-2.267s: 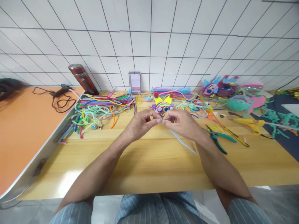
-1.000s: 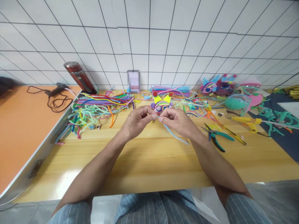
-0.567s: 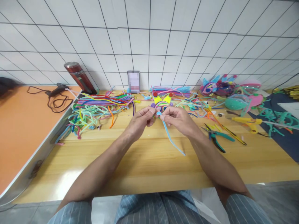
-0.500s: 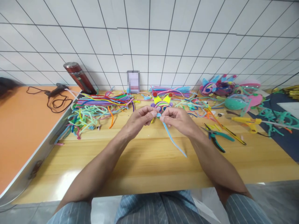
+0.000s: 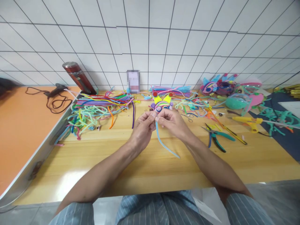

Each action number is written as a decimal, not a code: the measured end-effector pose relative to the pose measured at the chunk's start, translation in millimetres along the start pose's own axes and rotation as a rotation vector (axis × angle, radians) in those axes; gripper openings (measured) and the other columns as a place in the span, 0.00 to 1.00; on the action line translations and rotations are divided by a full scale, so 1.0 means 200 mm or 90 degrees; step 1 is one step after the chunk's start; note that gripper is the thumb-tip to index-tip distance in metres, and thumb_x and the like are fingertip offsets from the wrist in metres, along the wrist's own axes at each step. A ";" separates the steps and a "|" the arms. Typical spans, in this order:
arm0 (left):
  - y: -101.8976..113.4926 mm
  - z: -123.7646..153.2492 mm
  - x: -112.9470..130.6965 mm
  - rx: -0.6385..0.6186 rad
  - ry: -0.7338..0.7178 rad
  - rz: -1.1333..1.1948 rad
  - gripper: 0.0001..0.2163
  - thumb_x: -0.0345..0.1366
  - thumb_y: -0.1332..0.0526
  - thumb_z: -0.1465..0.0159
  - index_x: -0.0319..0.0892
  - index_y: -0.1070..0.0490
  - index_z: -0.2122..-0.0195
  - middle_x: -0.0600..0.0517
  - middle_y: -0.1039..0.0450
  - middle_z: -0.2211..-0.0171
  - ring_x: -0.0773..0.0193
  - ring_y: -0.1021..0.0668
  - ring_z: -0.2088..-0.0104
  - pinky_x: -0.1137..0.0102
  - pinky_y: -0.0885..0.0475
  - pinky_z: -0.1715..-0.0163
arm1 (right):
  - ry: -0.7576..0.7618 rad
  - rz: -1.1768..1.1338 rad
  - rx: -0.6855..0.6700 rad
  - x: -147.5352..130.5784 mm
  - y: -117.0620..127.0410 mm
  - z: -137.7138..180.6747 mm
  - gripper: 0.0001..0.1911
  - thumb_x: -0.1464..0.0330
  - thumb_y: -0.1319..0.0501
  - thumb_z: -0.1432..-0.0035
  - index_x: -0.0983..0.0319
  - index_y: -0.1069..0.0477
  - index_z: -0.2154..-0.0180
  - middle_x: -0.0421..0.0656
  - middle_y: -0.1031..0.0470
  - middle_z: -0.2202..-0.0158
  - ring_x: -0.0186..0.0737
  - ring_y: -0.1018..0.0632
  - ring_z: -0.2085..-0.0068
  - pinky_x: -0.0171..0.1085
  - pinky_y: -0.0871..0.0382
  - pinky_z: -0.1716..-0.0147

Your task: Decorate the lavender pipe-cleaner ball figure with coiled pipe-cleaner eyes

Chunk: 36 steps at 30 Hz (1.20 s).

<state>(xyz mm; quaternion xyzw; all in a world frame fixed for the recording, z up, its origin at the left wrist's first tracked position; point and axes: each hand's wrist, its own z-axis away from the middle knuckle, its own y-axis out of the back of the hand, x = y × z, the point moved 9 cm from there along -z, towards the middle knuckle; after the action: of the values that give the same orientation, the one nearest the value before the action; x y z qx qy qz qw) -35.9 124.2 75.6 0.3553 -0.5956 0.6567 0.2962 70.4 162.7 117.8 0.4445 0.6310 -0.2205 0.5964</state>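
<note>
A light blue pipe cleaner (image 5: 164, 145) hangs from between my two hands, its loose end curving down to the right over the table. My left hand (image 5: 145, 125) pinches its upper end between thumb and forefinger. Thumb to thumb with it, my right hand (image 5: 170, 122) grips the same pipe cleaner; the held end is hidden by the fingertips. Just behind my hands lies a colourful craft figure (image 5: 163, 102) with yellow points, red dots and round eyes, its lower part covered by my fingers.
Pipe cleaners (image 5: 103, 100) are heaped at the left. Pliers (image 5: 217, 136), a yellow glue gun (image 5: 249, 122) and a yellow cutter (image 5: 235, 135) lie at the right. Finished-looking craft figures (image 5: 236, 93) stand at the back right. A phone (image 5: 133, 82) and a red flask (image 5: 78, 78) lean by the tiled wall.
My hands have drawn closer together, the right one moving left. The pipe cleaner's hanging end has shifted left, and its coiled tip is now covered by my fingers.
</note>
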 end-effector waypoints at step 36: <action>-0.02 -0.08 0.16 -0.173 -0.034 -0.294 0.20 0.51 0.23 0.43 0.40 0.25 0.70 0.58 0.36 0.78 0.72 0.40 0.77 0.73 0.45 0.76 | -0.057 -0.008 -0.088 0.02 0.03 -0.01 0.21 0.51 0.31 0.43 0.60 0.30 0.73 0.35 0.34 0.78 0.32 0.34 0.76 0.36 0.45 0.74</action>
<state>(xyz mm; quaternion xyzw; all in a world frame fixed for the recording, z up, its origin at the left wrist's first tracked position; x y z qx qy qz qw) -52.4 139.2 104.0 0.4563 -0.5891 0.4757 0.4674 74.5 168.4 116.4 0.3884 0.6202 -0.1997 0.6516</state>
